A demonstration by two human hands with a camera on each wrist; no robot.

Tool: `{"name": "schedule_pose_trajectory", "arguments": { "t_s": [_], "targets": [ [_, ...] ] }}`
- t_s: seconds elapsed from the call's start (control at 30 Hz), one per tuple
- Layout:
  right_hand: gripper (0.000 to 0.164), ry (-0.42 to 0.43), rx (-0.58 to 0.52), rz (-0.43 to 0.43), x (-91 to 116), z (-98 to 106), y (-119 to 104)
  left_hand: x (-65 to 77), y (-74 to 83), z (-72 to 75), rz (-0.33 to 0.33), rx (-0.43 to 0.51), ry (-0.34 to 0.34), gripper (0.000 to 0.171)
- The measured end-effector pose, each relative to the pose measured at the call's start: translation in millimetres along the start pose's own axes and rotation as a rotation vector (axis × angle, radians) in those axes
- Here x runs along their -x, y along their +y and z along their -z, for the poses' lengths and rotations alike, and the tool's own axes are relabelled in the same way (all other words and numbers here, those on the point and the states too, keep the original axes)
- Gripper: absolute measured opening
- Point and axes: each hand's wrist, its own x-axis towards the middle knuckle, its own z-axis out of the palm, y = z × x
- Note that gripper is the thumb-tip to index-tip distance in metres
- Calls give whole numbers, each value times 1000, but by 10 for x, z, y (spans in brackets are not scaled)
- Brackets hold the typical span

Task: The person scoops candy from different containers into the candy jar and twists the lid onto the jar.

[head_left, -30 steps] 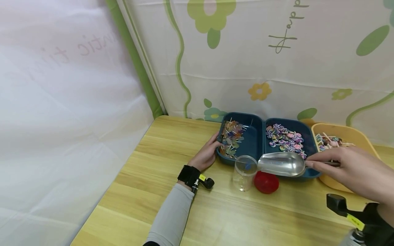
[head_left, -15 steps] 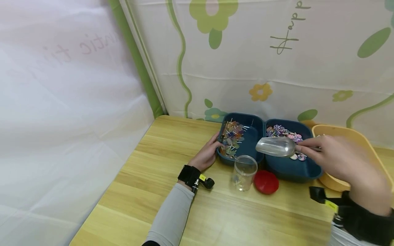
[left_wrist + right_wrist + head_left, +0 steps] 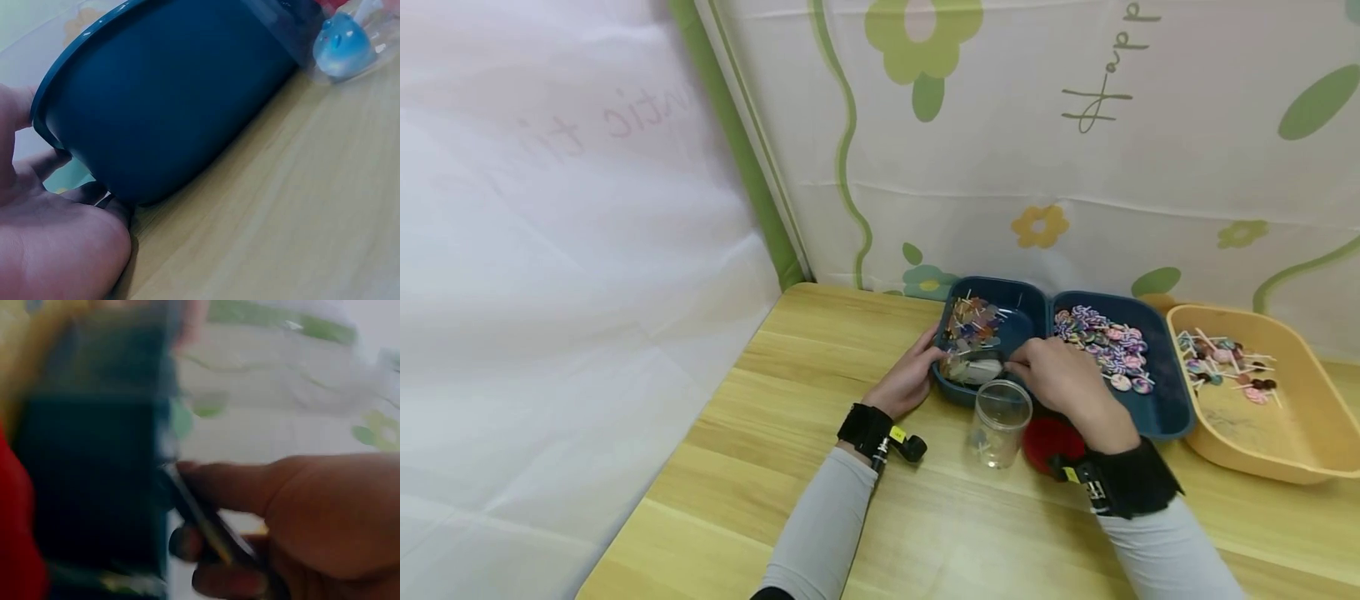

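Note:
My left hand (image 3: pixel 904 375) holds the left blue bin (image 3: pixel 1024 329) at its near-left side. In the left wrist view the thumb is at the rim and the fingers lie against the outer wall. My right hand (image 3: pixel 1063 375) pinches the handle of a metal scoop (image 3: pixel 985 368), whose bowl is down among the translucent small lollipops (image 3: pixel 973 321) in that bin. A clear jar (image 3: pixel 1002 417) stands in front of it. Inside the jar, the left wrist view shows a blue animal-shaped lollipop (image 3: pixel 342 47). The right wrist view is blurred; the scoop's handle (image 3: pixel 209 525) shows between thumb and fingers.
A red lid (image 3: pixel 1047 442) lies right of the jar, partly under the right wrist. The second blue bin (image 3: pixel 1176 412) holds swirl lollipops, and the yellow bin (image 3: pixel 1307 417) beside it holds mixed ones. A patterned curtain (image 3: pixel 970 167) rises behind the table.
My right hand has moved the scoop left from beside the jar, up over the second blue bin, and down into the left bin. A blue piece dropped into the jar. The left hand stays put.

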Motion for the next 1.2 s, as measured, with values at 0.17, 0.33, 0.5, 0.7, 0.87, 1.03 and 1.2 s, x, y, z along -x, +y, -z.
{"name": "schedule_pose_trajectory", "arguments": {
  "t_s": [0.17, 0.33, 0.5, 0.7, 0.87, 1.03, 1.2],
  "targets": [
    [17, -33, -73, 47, -58, -46, 53, -17, 8, -3, 3, 11, 8, 70],
    [20, -140, -126, 68, -55, 14, 171, -23, -1, -4, 4, 14, 11, 73],
    [21, -159, -248, 135, -27, 58, 257, -9, 6, -18, 9, -2, 16, 72],
    [21, -124, -356, 178, -29, 47, 358, 6, 11, -8, 15, -14, 30, 73],
    [22, -73, -340, 164, -48, 6, 412, 3, 13, -2, 19, 5, 36, 72],
    [25, -37, -329, 145, -66, -24, 403, 2, 19, -6, 11, 4, 28, 71],
    [27, -15, -319, 107, -81, -46, 374, 9, 10, 0, 14, 6, 36, 61]
  ]
}}
